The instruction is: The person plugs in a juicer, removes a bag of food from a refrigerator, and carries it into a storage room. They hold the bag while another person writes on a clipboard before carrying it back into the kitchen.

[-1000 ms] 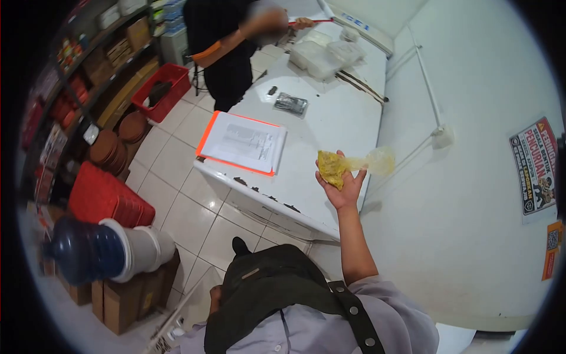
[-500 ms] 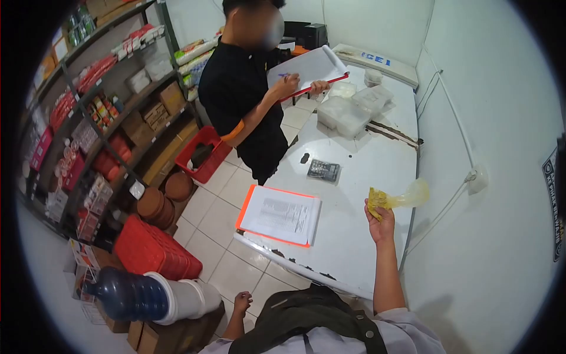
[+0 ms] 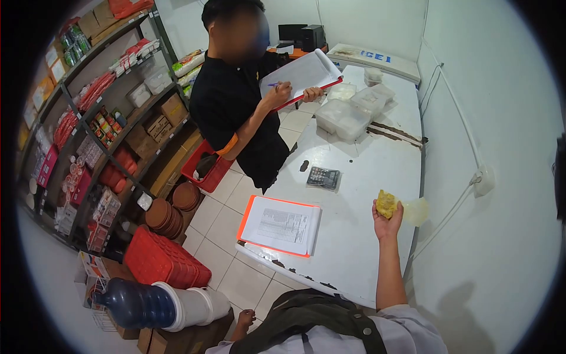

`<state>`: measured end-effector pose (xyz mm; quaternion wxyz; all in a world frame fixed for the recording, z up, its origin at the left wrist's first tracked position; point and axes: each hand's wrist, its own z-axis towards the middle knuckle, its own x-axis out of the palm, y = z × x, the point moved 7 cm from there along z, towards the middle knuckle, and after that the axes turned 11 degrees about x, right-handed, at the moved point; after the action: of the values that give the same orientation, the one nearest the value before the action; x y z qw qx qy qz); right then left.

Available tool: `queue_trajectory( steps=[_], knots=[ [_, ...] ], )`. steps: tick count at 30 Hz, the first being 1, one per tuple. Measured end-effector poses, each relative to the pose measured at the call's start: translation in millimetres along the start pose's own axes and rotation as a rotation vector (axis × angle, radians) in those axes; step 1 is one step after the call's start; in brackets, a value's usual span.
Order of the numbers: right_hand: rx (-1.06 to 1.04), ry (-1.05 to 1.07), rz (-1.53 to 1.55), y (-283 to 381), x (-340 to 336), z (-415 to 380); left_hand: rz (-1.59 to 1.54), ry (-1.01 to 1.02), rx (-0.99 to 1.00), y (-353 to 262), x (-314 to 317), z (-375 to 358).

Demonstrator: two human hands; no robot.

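My right hand (image 3: 387, 224) is raised over the right side of the white table (image 3: 359, 259), its fingers wrapped round a clear plastic bag of something yellow (image 3: 386, 203). The loose end of the bag hangs out to the right of my hand. What the yellow contents are, I cannot make out. Low by my body, beyond the table's near edge, my left hand (image 3: 246, 319) hangs with its fingers curled in and nothing visible in them. A clipboard with printed sheets (image 3: 280, 225) lies on the table, left of my right hand. Farther back is a calculator in a plastic cover (image 3: 323, 178).
Across the table's left side, a person in black (image 3: 236, 112) writes on a red-edged clipboard (image 3: 303, 76). Clear plastic containers (image 3: 345, 118) stand toward the back. Shelves (image 3: 109, 153), a red crate (image 3: 165, 259) and a blue water bottle (image 3: 138, 304) line the left.
My right hand has turned and lowered slightly, so the yellow contents now face up and less of the bag's loose end shows. My left hand has shifted a little lower in view.
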<state>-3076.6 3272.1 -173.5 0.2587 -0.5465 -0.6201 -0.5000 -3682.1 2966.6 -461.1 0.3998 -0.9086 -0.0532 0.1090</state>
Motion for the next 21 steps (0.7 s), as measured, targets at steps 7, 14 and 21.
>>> queue_trajectory(
  steps=[7,14,21],
  knots=[
    [0.053,-0.061,0.06,-5,-1,20,-0.041,-0.03,0.007,-15,13,8],
    [0.008,0.022,0.001,-5,6,19,-0.007,-0.015,0.057,-34,34,14],
    [0.054,-0.022,-0.104,-9,-11,20,0.049,-0.015,0.054,-16,26,16]
  ],
)
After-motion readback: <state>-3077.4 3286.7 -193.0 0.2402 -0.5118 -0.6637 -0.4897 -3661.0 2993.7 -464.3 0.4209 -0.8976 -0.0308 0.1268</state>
